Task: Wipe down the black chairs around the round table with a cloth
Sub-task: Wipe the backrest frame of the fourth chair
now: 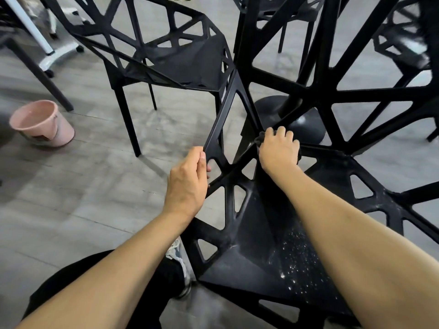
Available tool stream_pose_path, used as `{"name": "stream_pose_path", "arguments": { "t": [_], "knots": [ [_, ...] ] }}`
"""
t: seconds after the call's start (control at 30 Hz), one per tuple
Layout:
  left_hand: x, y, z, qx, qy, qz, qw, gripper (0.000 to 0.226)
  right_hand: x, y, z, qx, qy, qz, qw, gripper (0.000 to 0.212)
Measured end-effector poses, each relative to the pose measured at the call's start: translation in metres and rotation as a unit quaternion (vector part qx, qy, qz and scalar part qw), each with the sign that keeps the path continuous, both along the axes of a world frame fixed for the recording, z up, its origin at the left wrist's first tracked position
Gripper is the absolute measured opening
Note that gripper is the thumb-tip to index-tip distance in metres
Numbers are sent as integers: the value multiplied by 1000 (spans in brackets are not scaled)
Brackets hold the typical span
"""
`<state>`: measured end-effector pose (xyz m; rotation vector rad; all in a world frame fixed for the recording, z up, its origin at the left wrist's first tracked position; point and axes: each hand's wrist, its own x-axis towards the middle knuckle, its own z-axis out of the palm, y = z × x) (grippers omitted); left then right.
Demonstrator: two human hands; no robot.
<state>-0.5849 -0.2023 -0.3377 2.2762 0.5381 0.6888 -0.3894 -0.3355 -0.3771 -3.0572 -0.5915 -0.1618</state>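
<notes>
Left hand [187, 179]: grips the armrest edge of the near chair [256, 264] — likely steadying it.
Right hand [279, 149]: clenched on a dark cloth [259, 140], pressed to the frame junction where backrest meets seat.
Seat: wet speckles — probably just wiped.
Bucket [41, 123]: on floor, well left.

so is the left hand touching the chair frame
Touching. The head view shows the left hand with thumb and fingers curled round a bar of the chair frame, no gap between them.
</notes>
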Motion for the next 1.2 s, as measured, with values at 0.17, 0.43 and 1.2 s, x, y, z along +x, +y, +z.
{"name": "stream_pose_path", "arguments": {
  "t": [0.17,0.43,1.2],
  "knots": [
    [1,-2,5,-12,-4,2,1000,24,-58,21,-1,85,-28,116,989,29],
    [-10,18,29,-109,107,-34,988,23,-50,16,69,388,12,105,916,34],
    [-44,69,52,-346,74,80,932,34,-206,60,34,255,-88,283,921,34]
  ]
}}
